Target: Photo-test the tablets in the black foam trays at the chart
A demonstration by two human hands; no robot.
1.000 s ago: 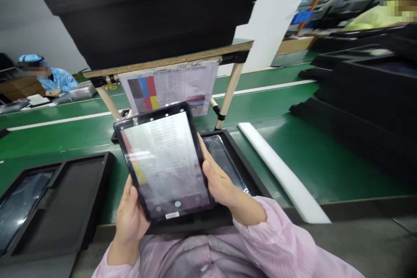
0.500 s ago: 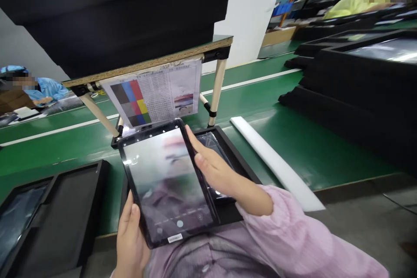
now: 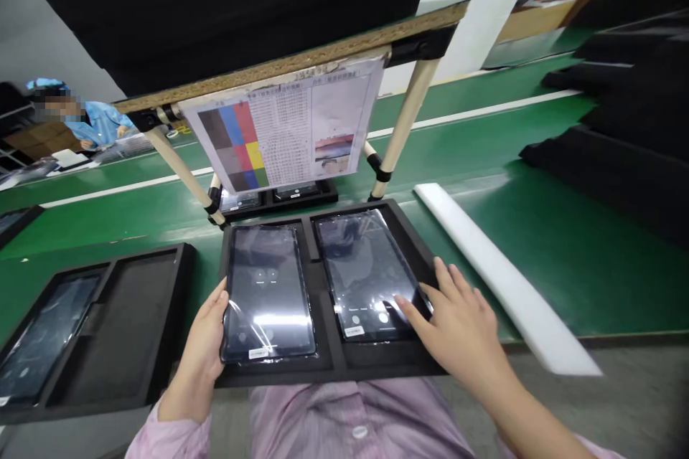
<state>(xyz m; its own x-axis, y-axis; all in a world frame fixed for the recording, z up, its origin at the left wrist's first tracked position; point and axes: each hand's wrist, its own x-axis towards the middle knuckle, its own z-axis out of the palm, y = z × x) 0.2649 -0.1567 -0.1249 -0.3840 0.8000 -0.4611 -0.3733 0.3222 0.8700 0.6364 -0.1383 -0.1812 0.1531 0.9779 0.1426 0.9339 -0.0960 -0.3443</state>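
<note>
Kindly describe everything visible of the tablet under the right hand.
The tablet is a dark rectangle with a glossy, reflecting screen, seemingly film-covered. Pale round marks and tiny, unreadable writing show low on it; a small white label sits at the near left corner. It lies face up in the right compartment of the black tray. The right hand is spread over its near right corner, seemingly touching it.

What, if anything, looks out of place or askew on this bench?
The white strip right of the black tray looks odd: it lies aslant, its near end jutting past the edge of the green bench.
</note>
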